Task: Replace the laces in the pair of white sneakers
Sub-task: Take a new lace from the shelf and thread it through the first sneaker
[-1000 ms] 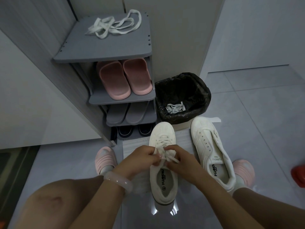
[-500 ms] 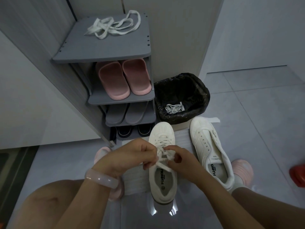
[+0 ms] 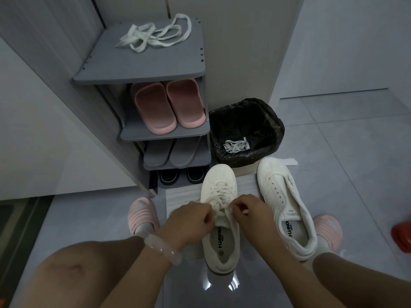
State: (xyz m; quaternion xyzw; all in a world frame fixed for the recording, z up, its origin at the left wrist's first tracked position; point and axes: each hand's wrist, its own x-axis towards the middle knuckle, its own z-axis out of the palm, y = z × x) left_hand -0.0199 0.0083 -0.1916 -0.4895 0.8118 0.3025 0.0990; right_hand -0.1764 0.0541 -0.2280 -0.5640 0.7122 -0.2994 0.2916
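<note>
A laced white sneaker [image 3: 220,216] stands toe-away beside its unlaced twin [image 3: 287,205]; spare laces [image 3: 155,35] lie tangled on the shelf top.

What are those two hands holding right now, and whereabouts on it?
Both hold the white flat lace of the left white sneaker. The left hand and the right hand each pinch one loose end by the top eyelets.

Matt white sneaker [image 3: 220,221], flat cloth laces [image 3: 219,197], glossy floor tiles [image 3: 333,134] (crinkled shiny black bin liner [image 3: 262,112]).

Both hands low, close together.
My left hand [image 3: 191,221] and right hand [image 3: 249,213] have curled, pinching fingers.
</note>
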